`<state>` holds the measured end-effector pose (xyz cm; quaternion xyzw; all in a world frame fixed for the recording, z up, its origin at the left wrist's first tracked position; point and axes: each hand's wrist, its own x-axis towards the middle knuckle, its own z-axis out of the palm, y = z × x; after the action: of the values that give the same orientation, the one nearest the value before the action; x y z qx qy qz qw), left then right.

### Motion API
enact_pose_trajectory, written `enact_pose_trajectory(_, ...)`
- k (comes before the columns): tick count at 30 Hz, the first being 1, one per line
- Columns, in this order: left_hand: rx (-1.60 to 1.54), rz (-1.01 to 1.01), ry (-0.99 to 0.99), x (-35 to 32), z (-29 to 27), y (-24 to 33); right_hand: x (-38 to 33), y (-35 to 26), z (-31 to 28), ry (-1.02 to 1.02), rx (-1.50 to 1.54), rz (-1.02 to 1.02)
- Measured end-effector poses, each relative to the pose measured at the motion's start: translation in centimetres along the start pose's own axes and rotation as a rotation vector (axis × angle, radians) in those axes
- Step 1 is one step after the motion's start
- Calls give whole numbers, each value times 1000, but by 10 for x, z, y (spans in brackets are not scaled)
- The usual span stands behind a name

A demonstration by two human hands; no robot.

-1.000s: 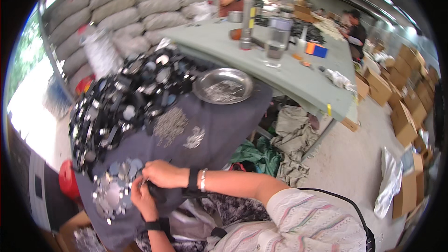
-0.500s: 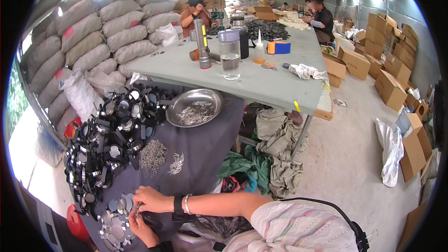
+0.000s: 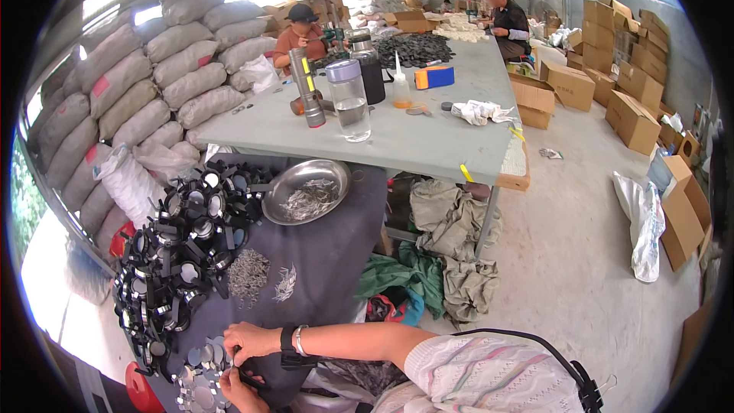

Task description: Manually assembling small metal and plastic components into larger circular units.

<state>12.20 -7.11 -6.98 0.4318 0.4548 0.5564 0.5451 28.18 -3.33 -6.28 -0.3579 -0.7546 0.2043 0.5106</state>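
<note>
My right hand (image 3: 252,342), with a black wristband and a bracelet at the wrist, reaches in from the right. Its fingers are pinched together. Just below it, my left hand (image 3: 241,392) is also closed, its fingertips nearly meeting the right ones. Something small and dark is between them, too hidden to name. Beside both hands lie flat grey discs (image 3: 202,397), some with small tabs. Farther off on the dark cloth (image 3: 325,237) are a heap of small metal fittings (image 3: 248,275) and a little bunch of slim silver pins (image 3: 285,284).
A large pile of black parts with round silver-rimmed faces (image 3: 187,237) covers the cloth's left side. Behind it stands a metal bowl (image 3: 274,210) of small metal pieces. The grey-green table (image 3: 428,138) carries a flashlight (image 3: 308,92) and water bottle (image 3: 351,107). Several people work farther back.
My view has shifted, so the table and pile sit slightly differently. Both hands stay close together over the discs, with the thin piece between them now harder to see.
</note>
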Motion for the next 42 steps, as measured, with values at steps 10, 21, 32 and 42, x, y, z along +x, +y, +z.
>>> enact_pose_trajectory(10,558,391,-197,-27,0,31,10,18,12,-32,108,32)
enact_pose_trajectory(21,-5,34,-33,16,-12,-3,8,13,12,-52,93,52)
enact_pose_trajectory(32,42,-74,7,4,-22,11,1,-22,-14,-173,-37,63)
enact_pose_trajectory(42,-41,-44,-19,7,-16,15,-33,-19,-49,-184,-305,345)
